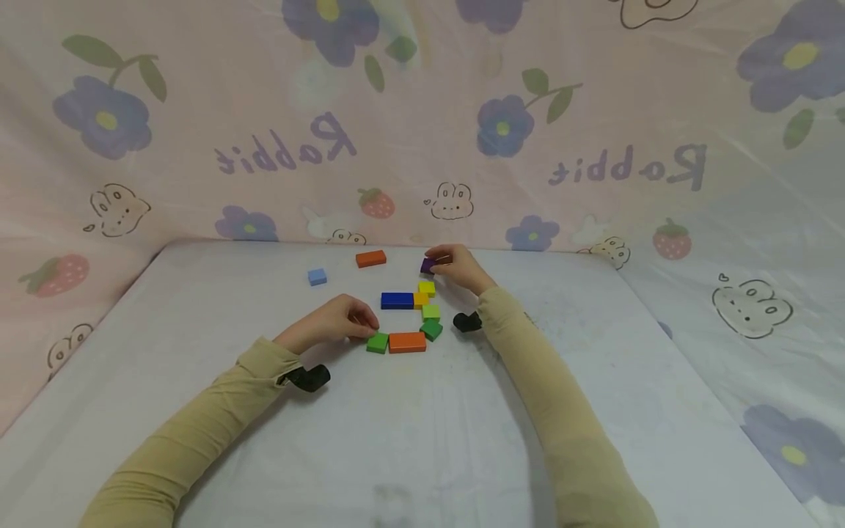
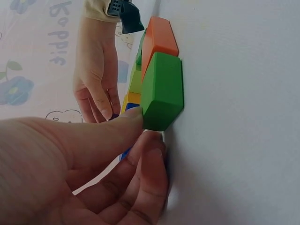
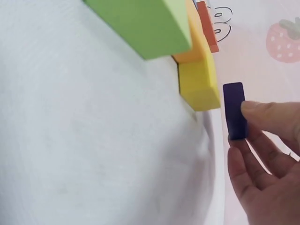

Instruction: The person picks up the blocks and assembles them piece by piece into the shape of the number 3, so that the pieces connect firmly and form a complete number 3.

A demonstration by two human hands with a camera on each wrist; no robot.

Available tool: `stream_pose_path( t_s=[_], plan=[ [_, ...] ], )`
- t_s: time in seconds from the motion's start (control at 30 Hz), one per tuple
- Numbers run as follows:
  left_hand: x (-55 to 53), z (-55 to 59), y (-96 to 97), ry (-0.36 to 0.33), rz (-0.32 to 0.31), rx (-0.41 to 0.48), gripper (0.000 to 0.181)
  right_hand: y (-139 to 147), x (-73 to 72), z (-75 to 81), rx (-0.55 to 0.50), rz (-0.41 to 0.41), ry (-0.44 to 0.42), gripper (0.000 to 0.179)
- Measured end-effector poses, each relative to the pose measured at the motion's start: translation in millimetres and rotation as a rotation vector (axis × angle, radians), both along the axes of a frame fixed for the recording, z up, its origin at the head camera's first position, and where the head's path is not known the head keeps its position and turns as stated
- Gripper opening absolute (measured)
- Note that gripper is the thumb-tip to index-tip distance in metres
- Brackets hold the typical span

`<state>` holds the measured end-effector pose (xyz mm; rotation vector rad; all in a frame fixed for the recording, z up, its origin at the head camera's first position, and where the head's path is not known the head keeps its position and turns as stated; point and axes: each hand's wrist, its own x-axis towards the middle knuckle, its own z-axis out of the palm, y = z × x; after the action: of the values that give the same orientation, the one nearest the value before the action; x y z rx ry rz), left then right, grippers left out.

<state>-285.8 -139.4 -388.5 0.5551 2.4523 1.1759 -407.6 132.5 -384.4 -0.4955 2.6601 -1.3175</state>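
Between thumb and fingers my right hand point(image 1: 465, 270) holds a small dark purple block point(image 3: 235, 111), just beyond a yellow block point(image 1: 427, 289). In the right wrist view the purple block stands apart from the yellow one. My left hand point(image 1: 338, 317) is at a green block point(image 2: 164, 89); its thumb tip touches one end of that block and its other fingers bend loosely below. The green block lies at the left end of an orange block point(image 1: 407, 342). A dark green block point(image 1: 431, 330), a light green block point(image 1: 430, 313), a yellow-orange block point(image 1: 421, 301) and a blue block point(image 1: 397, 301) lie nearby.
A light blue block point(image 1: 317, 277) and a red-orange block point(image 1: 371, 259) lie apart at the back left of the white table point(image 1: 422, 455). Printed cloth point(image 1: 422, 147) hangs behind the table. Black wrist devices point(image 1: 310, 378) jut from both sleeves near the tabletop.
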Motion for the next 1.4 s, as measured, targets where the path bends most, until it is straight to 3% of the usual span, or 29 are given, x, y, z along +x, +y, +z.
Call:
stream_pose_path(
  t_s=[0.2,0.6,1.0,1.4],
  plan=[
    [0.3,0.1,-0.7,0.004,-0.004,0.006,0.011,-0.8,1.0,-1.1,0.021,0.036,-0.051,0.033],
    [0.6,-0.7,0.0,-0.005,-0.004,0.0,0.011,-4.2,3.4,0.3,0.085,0.072,-0.07,0.03],
    [1.0,0.8,-0.8,-0.011,-0.001,-0.001,0.012,-9.2,0.7,-2.2,0.102,0.004,-0.075,0.023],
    [0.5,-1.0,-0.7,-0.001,-0.004,0.013,0.012,-5.2,-0.5,-4.6,0.111,0.01,-0.081,0.025]
  ],
)
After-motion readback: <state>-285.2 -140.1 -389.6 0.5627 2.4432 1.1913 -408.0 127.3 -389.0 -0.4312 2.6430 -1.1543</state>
